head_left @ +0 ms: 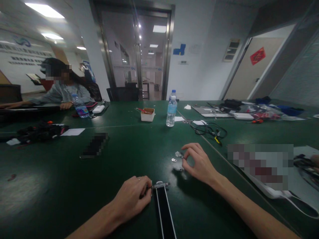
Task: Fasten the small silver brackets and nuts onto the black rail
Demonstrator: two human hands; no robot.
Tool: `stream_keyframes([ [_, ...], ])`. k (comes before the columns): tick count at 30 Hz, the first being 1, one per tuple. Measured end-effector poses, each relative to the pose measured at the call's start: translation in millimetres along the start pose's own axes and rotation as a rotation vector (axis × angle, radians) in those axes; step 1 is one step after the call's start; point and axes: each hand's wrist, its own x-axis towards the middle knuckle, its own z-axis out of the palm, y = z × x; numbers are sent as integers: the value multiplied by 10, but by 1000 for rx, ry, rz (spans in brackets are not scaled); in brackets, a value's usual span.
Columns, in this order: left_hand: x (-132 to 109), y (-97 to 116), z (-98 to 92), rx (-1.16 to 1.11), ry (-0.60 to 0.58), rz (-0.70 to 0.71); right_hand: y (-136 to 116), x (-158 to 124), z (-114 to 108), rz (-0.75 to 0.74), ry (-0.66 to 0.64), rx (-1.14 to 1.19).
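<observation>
My left hand [134, 196] is closed, its fingers curled at the left end of a small metal end fitting [161, 185]. That fitting sits across the top of a long dark strip [164, 212] with two pale edges, which runs toward me out of view. My right hand [198, 162] hovers over the table to the right, thumb and forefinger pinched together on a small shiny metal part [178, 154], its shape unclear. Beside these fingertips lie small ring-shaped metal pieces [173, 160] and another tiny metal piece [180, 169].
On the green table [134, 149] are a dark phone [95, 145], water bottles [171, 114], a small box [148, 115] and black cables [210, 129]. A pale laptop-like device [261, 166] lies at right. Another person [67, 83] sits at far left.
</observation>
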Motion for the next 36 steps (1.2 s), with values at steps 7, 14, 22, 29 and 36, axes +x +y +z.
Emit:
stream_keyframes([
  [7,-17,-6,35,66,33,34,-486,-80,72,-63,-432,200],
  [14,-9,44,5,104,16,35,-506,-86,69,-45,-565,240],
  [22,-14,47,-1,109,21,44,-436,-85,70,-32,-635,273],
  [29,-19,26,16,101,54,71,-411,-102,84,-34,-628,348],
  [36,-29,19,8,93,33,64,-393,-106,86,15,-671,355],
])
